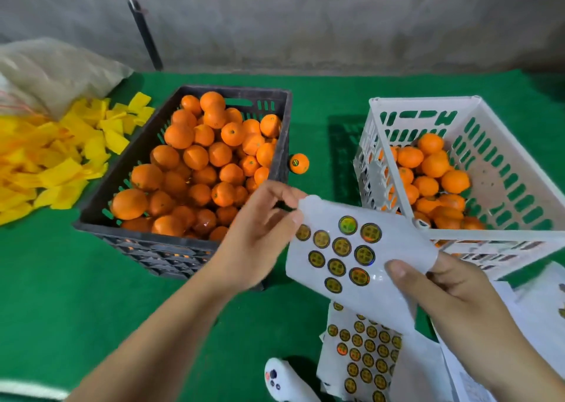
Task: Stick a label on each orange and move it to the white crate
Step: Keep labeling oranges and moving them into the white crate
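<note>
My right hand [452, 291] holds a white backing sheet [367, 279] with several round gold-and-black labels, thumb on top near its right edge. My left hand [260, 227] pinches the sheet's upper left edge beside a label. A black crate [146, 242] heaped with oranges [195, 157] stands at centre left. The white crate [489, 236] on the right is partly filled with oranges [434, 166]. One labelled orange [299, 163] lies on the green mat between the crates.
More label sheets [363, 355] lie on the mat at the bottom. A white game controller [284, 380] sits beside them. Yellow wrappers [52, 163] and a sack [55, 68] fill the left. Papers [538, 303] lie at the right, and a dark pole [146, 34] leans on the wall.
</note>
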A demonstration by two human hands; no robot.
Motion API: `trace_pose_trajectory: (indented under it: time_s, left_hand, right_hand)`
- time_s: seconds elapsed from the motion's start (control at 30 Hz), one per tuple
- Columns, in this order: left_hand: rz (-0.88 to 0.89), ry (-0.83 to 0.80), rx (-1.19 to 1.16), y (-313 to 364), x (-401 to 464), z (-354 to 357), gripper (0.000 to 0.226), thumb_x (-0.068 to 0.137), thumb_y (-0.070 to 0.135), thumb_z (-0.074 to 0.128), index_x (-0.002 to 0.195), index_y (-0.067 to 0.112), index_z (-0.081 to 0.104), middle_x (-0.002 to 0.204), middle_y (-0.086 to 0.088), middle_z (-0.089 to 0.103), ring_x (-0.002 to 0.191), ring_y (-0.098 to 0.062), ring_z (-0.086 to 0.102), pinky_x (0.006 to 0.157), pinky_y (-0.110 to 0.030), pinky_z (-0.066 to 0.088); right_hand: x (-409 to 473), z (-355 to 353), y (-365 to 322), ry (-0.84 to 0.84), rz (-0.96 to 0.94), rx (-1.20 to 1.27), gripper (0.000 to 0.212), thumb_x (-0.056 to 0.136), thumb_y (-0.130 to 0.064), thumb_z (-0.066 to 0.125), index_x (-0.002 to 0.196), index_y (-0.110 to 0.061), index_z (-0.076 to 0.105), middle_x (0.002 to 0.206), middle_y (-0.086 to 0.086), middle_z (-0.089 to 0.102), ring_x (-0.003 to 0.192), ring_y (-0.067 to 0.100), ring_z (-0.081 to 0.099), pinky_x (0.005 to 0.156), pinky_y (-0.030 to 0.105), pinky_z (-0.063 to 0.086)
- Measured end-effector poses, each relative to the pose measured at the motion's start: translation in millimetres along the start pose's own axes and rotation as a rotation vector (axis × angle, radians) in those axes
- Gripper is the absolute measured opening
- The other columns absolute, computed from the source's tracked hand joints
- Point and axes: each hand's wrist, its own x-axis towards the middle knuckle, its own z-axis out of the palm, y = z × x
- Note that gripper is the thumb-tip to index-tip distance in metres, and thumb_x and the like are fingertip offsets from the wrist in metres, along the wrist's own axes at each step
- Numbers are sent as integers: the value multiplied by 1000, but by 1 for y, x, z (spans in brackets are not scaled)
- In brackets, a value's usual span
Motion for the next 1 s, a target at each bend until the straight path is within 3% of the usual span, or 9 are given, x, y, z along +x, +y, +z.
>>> trace_pose_trajectory:
  time_s: [0.1, 0.2, 0.3, 0.37, 0.57, 0.67, 0.77, 0.83, 1.0]
  left_hand:
    - [-37, 50, 289, -24, 44, -43, 16, 102, 19, 61, 105, 35, 60, 100, -25, 64, 72, -48, 56, 59, -57, 46]
    - [-322, 52, 857, -68, 93, -91, 19, 102, 23, 58, 118, 33, 62, 117, -3, 69, 86, -25, 67, 68, -39, 51]
    - [-606, -417, 1456, -110, 115, -121, 53, 100, 24, 62, 149, 25, 44, 148, -11, 48, 125, -37, 57, 93, -46, 53]
    - [-582, -669, 1701, -129, 118, -128, 74, 94, 13, 70, 156, 32, 34, 159, -8, 32, 138, -43, 45, 92, -46, 53]
    - [-414, -694, 2041, -146, 134, -127, 56, 103, 17, 55, 152, 37, 39, 159, -11, 25, 131, -41, 48, 75, -43, 46]
    - [-466, -635, 1952, -147, 136, -135, 75, 96, 17, 67, 156, 37, 26, 153, -12, 30, 121, -37, 57, 68, -39, 48]
    - [-569, -454, 1727, -133, 137, -132, 88, 83, 39, 81, 152, 26, 27, 127, -6, 56, 106, -33, 66, 74, -42, 58]
    - [-636, -221, 1389, -114, 136, -127, 90, 79, 50, 81, 151, 24, 35, 117, -5, 64, 103, -30, 66, 76, -39, 56]
    - [-474, 54, 311, -34, 88, -94, 55, 67, 75, 79, 111, 44, 70, 106, 19, 76, 97, -5, 71, 77, -29, 51]
  right_hand:
    - [5, -7, 10, 64, 38, 112, 37, 88, -45, 75, 124, -37, 76, 121, -2, 78, 109, 21, 76, 83, 31, 63]
    - [8, -9, 15, 111, 95, 228, 62, 78, -59, 83, 132, -31, 72, 128, 4, 75, 115, 28, 74, 87, 40, 62]
    - [12, -5, 20, 114, 99, 226, 62, 80, -59, 82, 134, -31, 71, 128, 5, 75, 117, 32, 72, 96, 62, 57]
    - [14, -4, 23, 114, 93, 227, 62, 80, -60, 81, 134, -31, 71, 127, 5, 75, 118, 32, 72, 101, 68, 51]
    - [17, 0, 23, 151, 89, 177, 60, 73, -68, 82, 124, -36, 77, 116, 0, 80, 97, 13, 78, 76, 24, 61]
    - [18, 3, 22, 164, 87, 183, 65, 68, -72, 83, 122, -36, 77, 111, 0, 81, 83, 6, 77, 70, 22, 61]
    - [19, 2, 27, 124, 120, 263, 64, 75, -62, 83, 130, -31, 74, 125, 5, 76, 114, 27, 74, 96, 57, 58]
    - [19, -1, 30, 118, 121, 291, 57, 81, -52, 80, 132, -28, 73, 128, 7, 75, 119, 32, 71, 103, 66, 51]
    - [16, -5, 30, 88, 118, 336, 48, 89, -41, 75, 134, -25, 71, 134, 8, 72, 125, 30, 69, 97, 42, 59]
